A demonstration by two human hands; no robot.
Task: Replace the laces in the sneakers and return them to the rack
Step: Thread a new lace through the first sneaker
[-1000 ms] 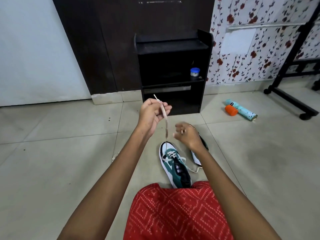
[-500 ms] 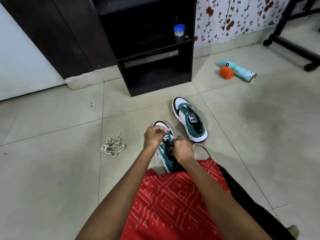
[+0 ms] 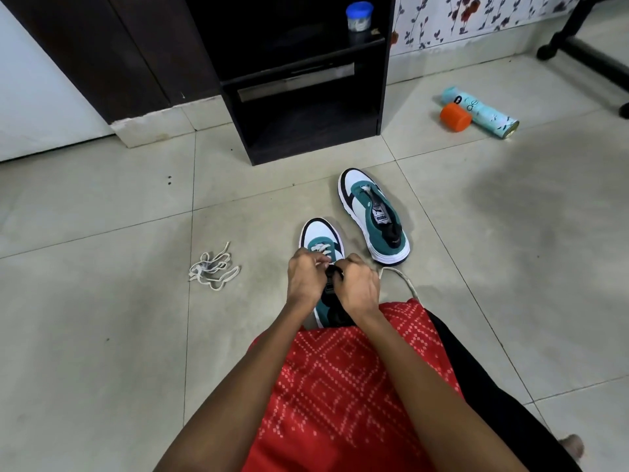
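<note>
Sneakers: 2 of them, both on the tiled floor in front of the black rack [image 3: 306,80], none on its shelves yet.

Head view:
- The unlaced sneaker [image 3: 372,216] lies closer to the rack, w/ no lace visible in its eyelets.
- The near sneaker [image 3: 321,238] lies farther from the rack, close to the person's knees. It has a white lace [image 3: 400,277] crossed through the lowest eyelets only, w/ one loop trailing on the floor.
- The left hand [image 3: 306,279] has curled fingers and pinches the lace at the eyelets.
- The right hand [image 3: 359,287] is curled over the tongue. The lace loop comes out from under it, so I judge it holds the lace; the exact grip is hidden.
- A loose lace bundle [image 3: 212,270] lies in front of the rack, to its left.

Progress, as I judge it: approx. early. Sneaker no. 1 is partly laced. Left to do: finish it, lace no. 2, then put both on the rack.

Count: 2 sneakers, 2 laces, 1 rack, 1 blue-lid jar [image 3: 359,15] on its shelf, and 1 spray can [image 3: 483,112] plus 1 orange cap [image 3: 455,116] to the right of the rack.
</note>
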